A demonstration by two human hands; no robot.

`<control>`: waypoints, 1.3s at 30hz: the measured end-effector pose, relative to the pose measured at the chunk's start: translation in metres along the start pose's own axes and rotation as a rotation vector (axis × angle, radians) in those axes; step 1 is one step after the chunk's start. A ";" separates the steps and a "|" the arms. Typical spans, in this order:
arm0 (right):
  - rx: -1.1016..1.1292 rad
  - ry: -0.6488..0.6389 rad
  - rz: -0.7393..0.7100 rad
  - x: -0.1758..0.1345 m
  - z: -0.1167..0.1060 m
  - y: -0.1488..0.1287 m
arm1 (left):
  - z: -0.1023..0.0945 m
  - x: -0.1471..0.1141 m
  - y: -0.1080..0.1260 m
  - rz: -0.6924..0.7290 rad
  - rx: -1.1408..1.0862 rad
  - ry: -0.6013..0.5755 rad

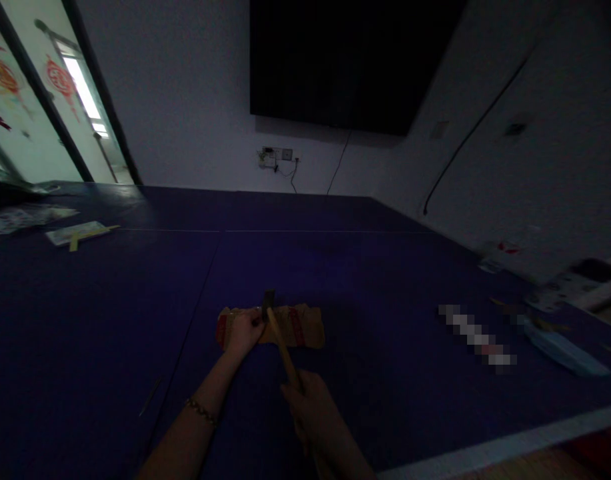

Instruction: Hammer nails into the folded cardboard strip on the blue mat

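Note:
My right hand (pixel 312 410) is wrapped round the wooden handle of a hammer (pixel 284 352). The hammer's dark metal head is over a flat brown cardboard piece (pixel 310 328) with red printed bands. On the left part of that cardboard rests my left hand (pixel 245 331), its fingers pinched close beside the hammer head. Whatever is between those fingertips is too small and dark to make out. I cannot tell whether the hammer head touches anything beneath it.
A dark blue surface (pixel 385 393) spreads all around. A thin rod-like item (pixel 150 397) lies left of my left arm. To the right are a light blue packet (pixel 565 350) and a clear bottle (pixel 498 257). Papers (pixel 78 233) lie far left; a black screen (pixel 345 67) hangs ahead.

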State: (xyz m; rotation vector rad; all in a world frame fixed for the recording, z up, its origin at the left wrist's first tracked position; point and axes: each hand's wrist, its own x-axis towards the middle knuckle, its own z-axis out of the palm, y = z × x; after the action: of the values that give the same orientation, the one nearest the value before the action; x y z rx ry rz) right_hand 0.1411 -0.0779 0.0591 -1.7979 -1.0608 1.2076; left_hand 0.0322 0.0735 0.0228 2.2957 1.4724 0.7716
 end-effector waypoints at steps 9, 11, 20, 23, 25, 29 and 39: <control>0.039 -0.045 -0.078 0.004 -0.001 0.007 | 0.006 0.002 -0.002 -0.025 -0.036 0.023; 0.030 -0.054 -0.054 0.008 0.000 0.011 | 0.006 0.001 -0.002 -0.028 -0.036 0.023; 0.024 0.009 -0.132 0.007 0.001 0.007 | 0.009 0.002 -0.002 -0.025 -0.080 0.015; 0.013 0.024 -0.128 0.010 0.001 0.006 | 0.010 0.002 -0.003 -0.028 -0.091 0.011; 0.025 0.003 -0.121 0.011 0.001 0.006 | 0.011 0.001 -0.004 -0.030 -0.092 0.012; -0.003 -0.019 -0.146 0.009 0.000 0.002 | 0.011 0.001 -0.004 -0.023 -0.088 0.018; -0.083 -0.013 -0.124 0.007 0.000 -0.006 | 0.012 0.002 -0.004 -0.024 -0.082 0.030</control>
State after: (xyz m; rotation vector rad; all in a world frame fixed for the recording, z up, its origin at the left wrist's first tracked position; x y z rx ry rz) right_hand 0.1411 -0.0692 0.0623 -1.7605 -1.2271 1.1175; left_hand 0.0369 0.0776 0.0112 2.2120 1.4510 0.8471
